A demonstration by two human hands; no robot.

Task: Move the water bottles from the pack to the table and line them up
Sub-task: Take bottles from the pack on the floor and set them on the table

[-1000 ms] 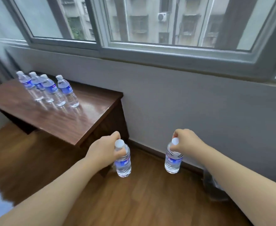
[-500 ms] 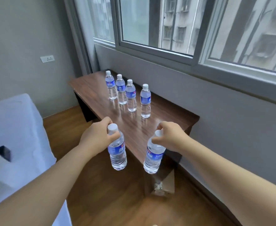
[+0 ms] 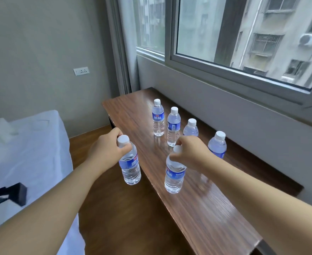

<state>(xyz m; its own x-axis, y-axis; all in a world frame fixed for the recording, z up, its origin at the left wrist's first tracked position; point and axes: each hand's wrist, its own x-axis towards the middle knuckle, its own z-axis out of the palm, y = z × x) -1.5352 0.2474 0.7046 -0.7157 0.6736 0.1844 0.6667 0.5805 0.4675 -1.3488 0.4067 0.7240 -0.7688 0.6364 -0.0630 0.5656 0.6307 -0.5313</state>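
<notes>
My left hand (image 3: pixel 106 150) grips a clear water bottle (image 3: pixel 130 167) with a blue label by its neck, hanging in the air just left of the table's near edge. My right hand (image 3: pixel 191 151) holds a second bottle (image 3: pixel 174 178) by its cap, above the wooden table (image 3: pixel 206 208). Several more bottles stand upright in a row on the table: one farthest (image 3: pixel 158 117), one behind it (image 3: pixel 173 126), one partly hidden by my right hand (image 3: pixel 191 127), and the nearest (image 3: pixel 217 144). The pack is out of view.
A bed with white sheets (image 3: pixel 28 162) and a dark object (image 3: pixel 13 195) lies left of the table, with a strip of wooden floor (image 3: pixel 123 218) between them. The wall and window sill (image 3: pixel 243 78) run along the table's far side.
I have come closer to the table and turned along it. Both held bottles have moved forward; the right one is now over the tabletop, the left one beside its edge.
</notes>
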